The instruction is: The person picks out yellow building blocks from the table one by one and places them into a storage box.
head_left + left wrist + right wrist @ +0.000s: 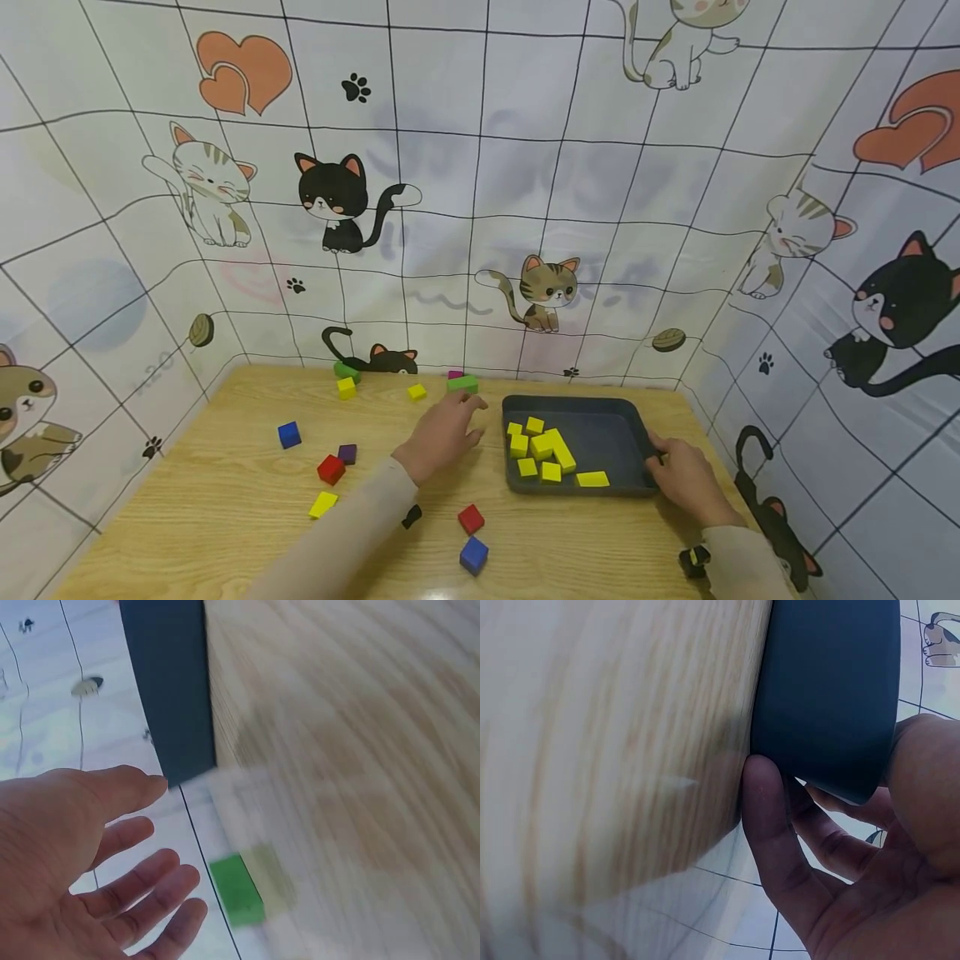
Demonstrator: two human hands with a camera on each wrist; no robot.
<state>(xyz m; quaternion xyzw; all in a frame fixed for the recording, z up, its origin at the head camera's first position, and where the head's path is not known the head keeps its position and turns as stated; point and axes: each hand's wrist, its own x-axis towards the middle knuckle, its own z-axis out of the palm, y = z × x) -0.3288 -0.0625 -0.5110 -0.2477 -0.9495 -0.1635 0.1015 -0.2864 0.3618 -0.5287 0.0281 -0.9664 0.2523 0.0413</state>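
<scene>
A dark grey tray [611,442] lies on the table, with several yellow blocks [542,447] gathered mostly in its left half. At the tray's right edge my right hand [690,479] holds the rim; in the right wrist view a fingertip [763,776] touches the low side of the tray wall. My left hand [442,435] hovers left of the tray, holding nothing, its fingers loosely spread. Just beyond its fingertips sits a green block [463,384]. The left wrist view shows this green block [237,891] below the fingers and the tray corner [176,742] near the thumb.
On the left lie a blue block [288,435], a red block [331,469], a purple block [347,454] and a yellow block [323,504]. Nearer me are another red block [471,520] and blue block [473,556]. More yellow blocks [347,388] stand near the cat-print curtain [450,167].
</scene>
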